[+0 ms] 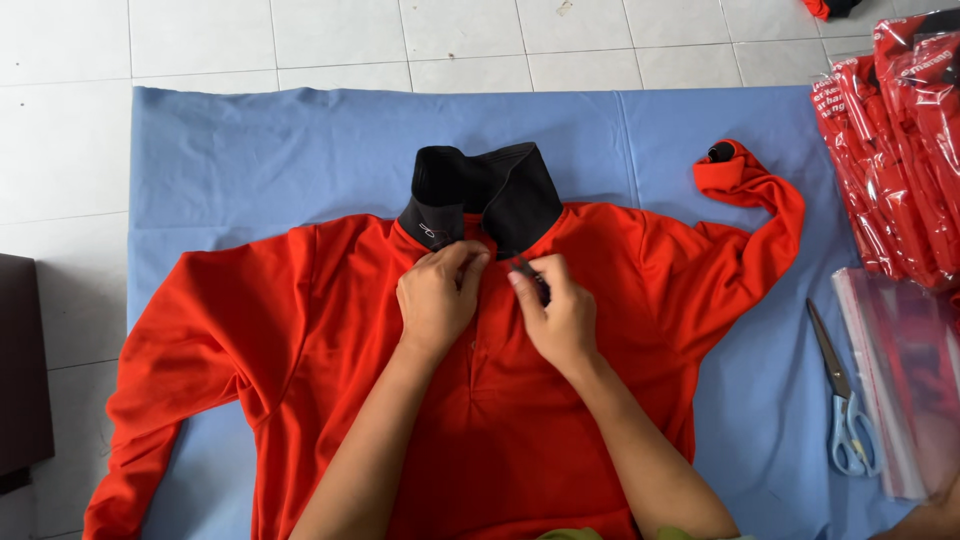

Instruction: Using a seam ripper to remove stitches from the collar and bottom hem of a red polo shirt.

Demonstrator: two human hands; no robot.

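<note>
Buttoning is our step, it seems: our left hand [438,298] and right hand [558,312] pinch the placket below the black collar [487,190] of the red shirt [330,330], spread flat on the blue cloth [250,150]; next needs steady fingertips.

We see bright, even, soft daylight, faint shadows under our hands [500,305], sharp focus, and mild glare on the plastic bags [905,370].

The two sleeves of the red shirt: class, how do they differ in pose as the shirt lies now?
The left sleeve runs fairly straight, down and outward toward the picture's lower left; the right sleeve bends upward. The left sleeve's cuff is out of view; the right sleeve's dark cuff shows on the blue cloth. Both are long and red.
</note>
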